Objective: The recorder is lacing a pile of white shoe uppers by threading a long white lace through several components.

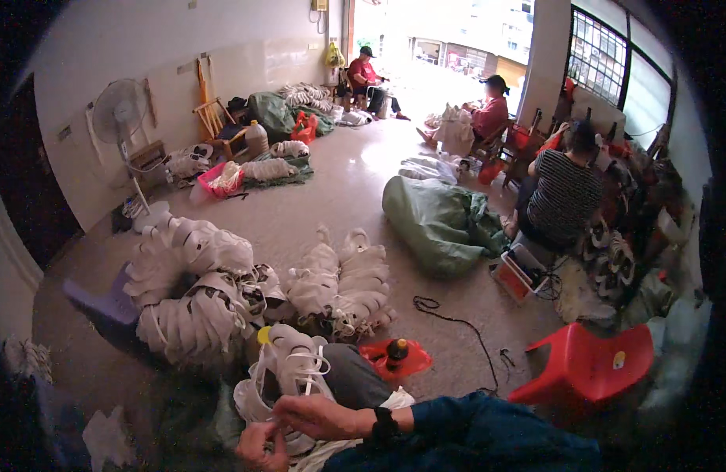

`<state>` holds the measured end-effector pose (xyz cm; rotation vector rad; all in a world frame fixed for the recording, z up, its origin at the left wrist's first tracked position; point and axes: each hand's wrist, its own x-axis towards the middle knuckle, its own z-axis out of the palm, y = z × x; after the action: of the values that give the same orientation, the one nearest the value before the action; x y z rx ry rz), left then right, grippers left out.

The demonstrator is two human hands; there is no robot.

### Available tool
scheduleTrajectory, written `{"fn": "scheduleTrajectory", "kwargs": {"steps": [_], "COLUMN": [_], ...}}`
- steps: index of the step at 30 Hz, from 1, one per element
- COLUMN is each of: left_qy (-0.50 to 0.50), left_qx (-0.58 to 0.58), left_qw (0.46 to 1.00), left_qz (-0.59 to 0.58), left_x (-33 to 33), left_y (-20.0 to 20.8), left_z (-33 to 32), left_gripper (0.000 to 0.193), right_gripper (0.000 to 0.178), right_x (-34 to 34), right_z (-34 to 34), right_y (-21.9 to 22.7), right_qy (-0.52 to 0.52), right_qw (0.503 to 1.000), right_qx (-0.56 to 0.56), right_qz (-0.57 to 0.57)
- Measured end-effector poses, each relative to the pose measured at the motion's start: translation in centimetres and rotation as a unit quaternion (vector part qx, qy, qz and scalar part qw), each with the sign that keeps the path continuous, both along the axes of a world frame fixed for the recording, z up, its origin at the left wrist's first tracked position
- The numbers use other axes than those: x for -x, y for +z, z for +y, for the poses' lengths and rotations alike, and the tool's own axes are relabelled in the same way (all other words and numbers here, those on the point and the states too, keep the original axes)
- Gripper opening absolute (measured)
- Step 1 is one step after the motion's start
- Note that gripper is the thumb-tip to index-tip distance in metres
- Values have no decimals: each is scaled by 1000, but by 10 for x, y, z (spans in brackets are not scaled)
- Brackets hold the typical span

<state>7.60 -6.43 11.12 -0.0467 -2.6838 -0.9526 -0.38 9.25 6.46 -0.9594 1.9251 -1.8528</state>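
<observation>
My right hand (314, 416), with a black watch on its wrist, reaches in from the right over my lap. Its fingers are drawn together, meeting those of my left hand (262, 447) at the bottom. The left hand is pinched too; anything thin between the fingertips is too small to make out. Just beyond them, white curved fabric pieces with thin straps (296, 354) lie nested on my grey-trousered leg (355, 376). More white fabric (331, 455) sits beneath the hands.
Big stacks of white pieces (193, 315) stand at the left, with more rows (339, 275) ahead. A dark bottle (396, 352) stands on a red plastic bag (418, 360). A red stool (591, 366), black cord (469, 326) and green sack (426, 224) lie rightward. Several people sit farther off.
</observation>
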Motion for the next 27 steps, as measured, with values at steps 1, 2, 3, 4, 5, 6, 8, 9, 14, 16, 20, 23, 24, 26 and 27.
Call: {"fn": "scheduleTrajectory", "kwargs": {"steps": [1, 2, 3, 4, 5, 6, 8, 9, 14, 16, 20, 23, 24, 26, 27], "left_qy": [-3, -27, -49, -51, -41, -31, -10, 19, -60, -4, 14, 7, -3, -17, -31], "left_qx": [-1, -19, -35, -36, -15, 5, -46, -92, -1, -96, -136, -126, -136, -146, -118], "left_qw": [1000, 997, 989, 988, 986, 983, 991, 993, 989, 993, 988, 992, 990, 987, 991], "left_qz": [2, 70, 137, 138, 158, 179, 127, 77, 137, 75, 72, 26, -21, -68, -49], "left_x": [0, 1, 1, 0, -2, -5, -11, -14, -14, -19, -16, -17, -18, -19, -19], "left_y": [3, 5, 9, 15, 23, 32, 55, 62, 53, 57, 73, 81, 83, 85, 86], "left_z": [-2, -4, -5, -5, -6, -7, -4, -3, -17, -9, 0, -1, -3, -5, -5], "left_gripper": [13, 11, 10, 10, 10, 9, 9, 10, 15, 20, 24, 24, 22, 20, 18], "right_gripper": [14, 14, 15, 15, 15, 15, 15, 14, 13, 12, 12, 12, 13, 13, 13], "right_x": [-5, -6, -6, -7, -7, -7, -8, -9, -14, -12, -9, -11, -11, -13, -14], "right_z": [-3, -4, -4, -3, -4, -5, -3, -4, -12, -13, -10, -6, -5, -2, -1], "right_y": [3, 4, 11, 17, 19, 21, 24, 29, 54, 64, 63, 59, 58, 59, 61], "right_qy": [6, 2, -3, -11, -13, -15, -24, -19, -24, -23, -15, -4, 8, 17, 30], "right_qw": [999, 999, 999, 998, 998, 997, 997, 997, 989, 986, 984, 984, 982, 979, 980], "right_qx": [30, 43, 30, 18, 17, 22, 23, 43, 103, 88, 41, -33, -36, -42, -55], "right_qz": [-38, -15, 25, 66, 67, 68, 66, 68, 100, 142, 175, 175, 187, 200, 188]}}
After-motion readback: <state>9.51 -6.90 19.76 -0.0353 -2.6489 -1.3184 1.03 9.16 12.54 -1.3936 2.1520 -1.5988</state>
